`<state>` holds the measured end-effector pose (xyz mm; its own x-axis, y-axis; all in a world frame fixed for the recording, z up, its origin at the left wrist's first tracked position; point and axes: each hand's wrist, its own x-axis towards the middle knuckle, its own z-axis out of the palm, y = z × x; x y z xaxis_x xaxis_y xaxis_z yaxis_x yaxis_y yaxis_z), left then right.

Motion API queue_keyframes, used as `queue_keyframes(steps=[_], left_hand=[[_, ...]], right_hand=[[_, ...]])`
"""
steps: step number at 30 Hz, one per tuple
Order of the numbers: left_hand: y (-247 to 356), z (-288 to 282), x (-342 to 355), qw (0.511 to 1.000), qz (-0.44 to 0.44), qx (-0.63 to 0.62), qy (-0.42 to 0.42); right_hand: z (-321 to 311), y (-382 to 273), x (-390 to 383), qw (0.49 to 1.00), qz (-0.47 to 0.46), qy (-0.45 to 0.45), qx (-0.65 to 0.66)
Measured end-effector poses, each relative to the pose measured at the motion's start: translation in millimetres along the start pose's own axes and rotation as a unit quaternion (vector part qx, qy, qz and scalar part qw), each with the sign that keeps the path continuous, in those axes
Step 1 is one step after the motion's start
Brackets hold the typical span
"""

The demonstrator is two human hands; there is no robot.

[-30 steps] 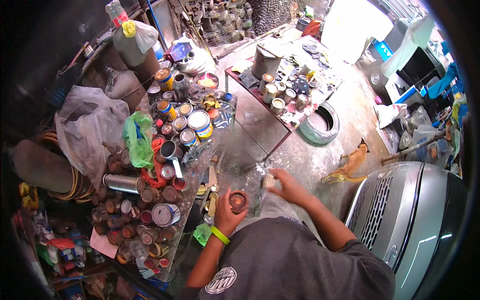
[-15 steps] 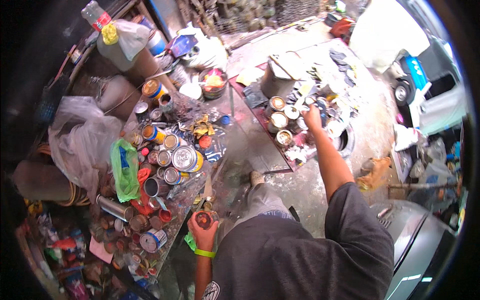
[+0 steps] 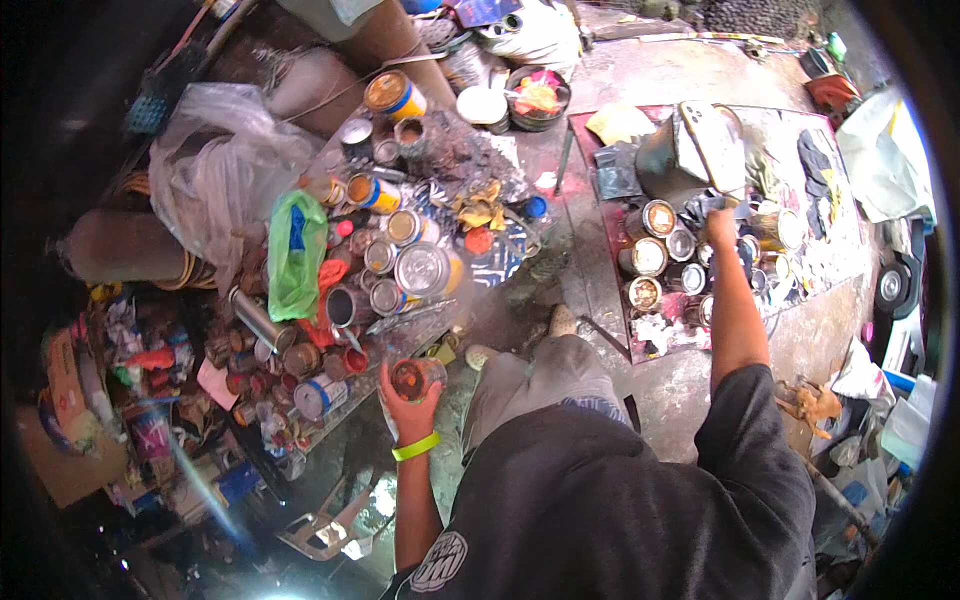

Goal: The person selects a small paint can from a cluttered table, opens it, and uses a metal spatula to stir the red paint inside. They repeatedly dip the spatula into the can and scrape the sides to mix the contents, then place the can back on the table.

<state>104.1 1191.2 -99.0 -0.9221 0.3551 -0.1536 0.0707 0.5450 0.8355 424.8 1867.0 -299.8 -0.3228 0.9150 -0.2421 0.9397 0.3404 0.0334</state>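
Observation:
My left hand (image 3: 410, 402), a yellow-green band on its wrist, is closed around a small can (image 3: 420, 376) with a reddish-brown stained top, held beside the left table's near edge. On the right, my right arm reaches over a low table (image 3: 640, 348) crowded with paint cans. There my right hand (image 3: 720, 232) is closed next to a grey piece at its fingertips, too small to make out. Just left of it stand an open can with a rusty-brown top (image 3: 658, 217) and another with a pale, stained top (image 3: 649, 256). A large grey bucket (image 3: 660, 165) is beyond the hand.
The left table holds several cans, including a big silver-lidded can (image 3: 428, 270), and a green plastic bag (image 3: 297, 262). Clear plastic sheeting (image 3: 215, 160) hangs over its far left. Concrete floor (image 3: 570, 265) runs between the tables. A brown animal-like shape (image 3: 808, 405) lies at the right.
The whole view has shifted, so both tables sit further right. My right hand remains among the cans near the bucket. The can in my left hand is tilted a little more sideways.

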Motion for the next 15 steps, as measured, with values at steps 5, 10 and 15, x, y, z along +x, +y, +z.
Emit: queue_keyframes(steps=[5, 10, 15], left_hand=[[13, -1, -4, 0.952, 0.218, 0.204, -0.062], [38, 20, -3, 0.938, 0.295, 0.149, -0.104], [38, -5, 13, 0.771, -0.169, -0.609, -0.082]], right_hand=[[-17, 12, -35, 0.832, 0.114, 0.05, 0.54], [-77, 22, -134, 0.768, 0.106, 0.058, 0.629], [-158, -22, -259, 0.525, 0.148, 0.066, 0.835]])
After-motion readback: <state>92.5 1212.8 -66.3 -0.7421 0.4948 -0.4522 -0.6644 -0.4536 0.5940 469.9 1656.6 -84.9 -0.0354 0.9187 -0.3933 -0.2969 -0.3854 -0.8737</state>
